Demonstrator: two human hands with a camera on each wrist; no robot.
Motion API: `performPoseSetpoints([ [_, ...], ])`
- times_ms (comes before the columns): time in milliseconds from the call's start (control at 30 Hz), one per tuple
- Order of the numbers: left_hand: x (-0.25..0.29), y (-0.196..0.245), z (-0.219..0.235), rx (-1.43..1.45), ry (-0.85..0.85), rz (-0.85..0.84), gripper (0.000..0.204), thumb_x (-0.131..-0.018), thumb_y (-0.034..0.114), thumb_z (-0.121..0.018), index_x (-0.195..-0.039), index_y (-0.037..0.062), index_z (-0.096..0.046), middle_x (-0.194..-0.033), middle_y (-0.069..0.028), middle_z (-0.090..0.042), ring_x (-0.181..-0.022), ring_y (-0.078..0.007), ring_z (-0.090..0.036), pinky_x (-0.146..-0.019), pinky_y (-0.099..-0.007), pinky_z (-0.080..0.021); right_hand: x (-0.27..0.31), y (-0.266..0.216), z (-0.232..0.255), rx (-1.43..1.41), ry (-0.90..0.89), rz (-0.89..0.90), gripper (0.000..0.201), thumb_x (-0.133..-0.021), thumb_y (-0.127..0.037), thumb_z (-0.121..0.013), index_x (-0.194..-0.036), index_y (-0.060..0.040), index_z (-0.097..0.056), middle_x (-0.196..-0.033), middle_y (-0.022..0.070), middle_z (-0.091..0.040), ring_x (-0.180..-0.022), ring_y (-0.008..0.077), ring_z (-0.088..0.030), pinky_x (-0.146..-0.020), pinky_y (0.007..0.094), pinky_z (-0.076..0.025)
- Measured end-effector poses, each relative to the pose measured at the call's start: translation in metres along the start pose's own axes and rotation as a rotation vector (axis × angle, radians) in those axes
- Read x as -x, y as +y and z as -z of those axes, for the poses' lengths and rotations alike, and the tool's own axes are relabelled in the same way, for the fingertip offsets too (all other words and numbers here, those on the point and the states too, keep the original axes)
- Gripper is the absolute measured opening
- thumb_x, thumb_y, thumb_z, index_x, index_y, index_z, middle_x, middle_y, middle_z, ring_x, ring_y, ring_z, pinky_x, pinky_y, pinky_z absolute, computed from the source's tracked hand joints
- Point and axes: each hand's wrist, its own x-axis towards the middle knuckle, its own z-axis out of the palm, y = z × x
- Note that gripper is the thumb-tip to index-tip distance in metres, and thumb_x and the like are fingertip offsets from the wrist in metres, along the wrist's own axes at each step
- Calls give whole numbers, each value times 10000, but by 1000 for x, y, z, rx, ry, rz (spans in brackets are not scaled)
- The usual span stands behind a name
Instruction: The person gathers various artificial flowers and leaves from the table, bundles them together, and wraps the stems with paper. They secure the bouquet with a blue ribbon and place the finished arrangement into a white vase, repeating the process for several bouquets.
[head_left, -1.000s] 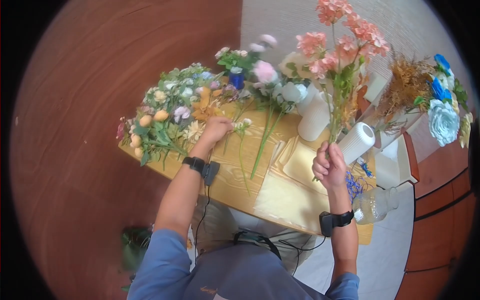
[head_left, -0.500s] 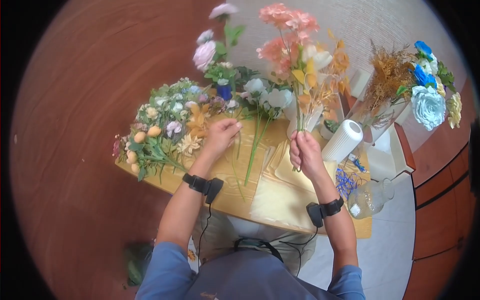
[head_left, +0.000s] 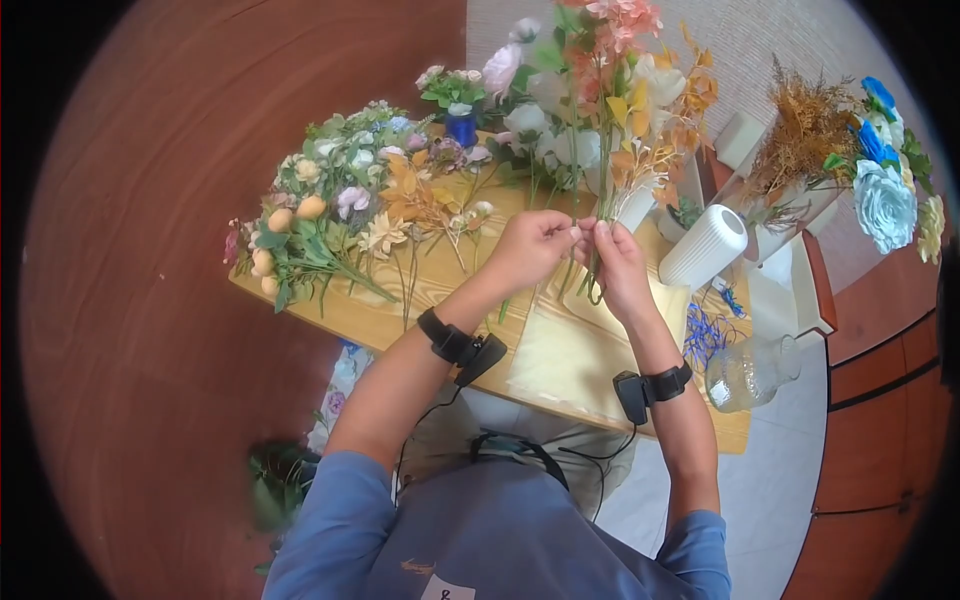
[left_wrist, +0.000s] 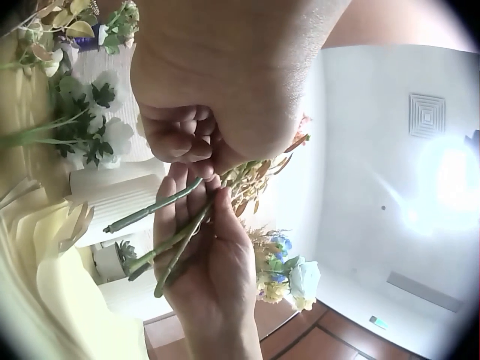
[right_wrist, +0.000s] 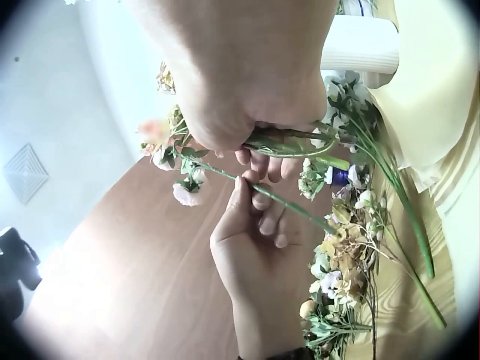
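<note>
My right hand grips a bundle of stems bearing coral flowers, a white flower and orange leaves. Fingertips almost meeting it, my left hand pinches a green stem with pale pink roses. In the left wrist view, several cut stem ends cross in front of the right palm. The right wrist view shows the left hand with thumb and fingers around the single stem, beside the bundle.
Loose flowers cover the table's left side. Behind the hands lie white flowers. Cream sheets lie in front. At right are a white ribbed vase, blue ties, a glass vase and another arrangement.
The left hand has moved right to the right hand, bringing the pale pink rose stem beside the bundle. The right hand shifted left with its bundle and has risen slightly.
</note>
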Motion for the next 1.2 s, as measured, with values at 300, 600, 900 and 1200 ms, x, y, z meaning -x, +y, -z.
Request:
performPoseSetpoints([
  [300,5,12,-16,-184,-55,97,184,-905,112,-532,-792,-17,-598,-634,-72,-604,-615,-145,-618,-578,-316,-475,14,8,-2,83,18,-21,223,-1003,-208,-473,-1053,-20,-582,-933,13,-619,-793,49,-580,-690,215,-515],
  [600,6,21,-12,-612,-131,-237,150,-831,142,-547,-811,4,-603,-687,-157,-592,-707,-347,-595,-649,-428,-474,20,15,3,225,25,7,216,-998,-213,-480,-1006,-25,-586,-688,-12,-538,-487,79,-495,-459,214,-381],
  [900,-7,22,-21,34,16,-73,320,-791,218,-670,-972,-24,-564,-788,-103,-602,-660,-217,-611,-590,-357,-492,21,14,1,274,76,133,227,-995,-202,-493,-1081,-17,-594,-606,-22,-500,-491,46,-440,-450,192,-326],
  [1200,-4,18,-48,195,45,-29,250,-869,158,-660,-936,-42,-527,-735,-89,-610,-520,-119,-583,-394,-245,-457,21,27,6,367,145,187,216,-1004,-161,-444,-873,-42,-568,-618,-22,-507,-528,44,-446,-479,202,-342],
])
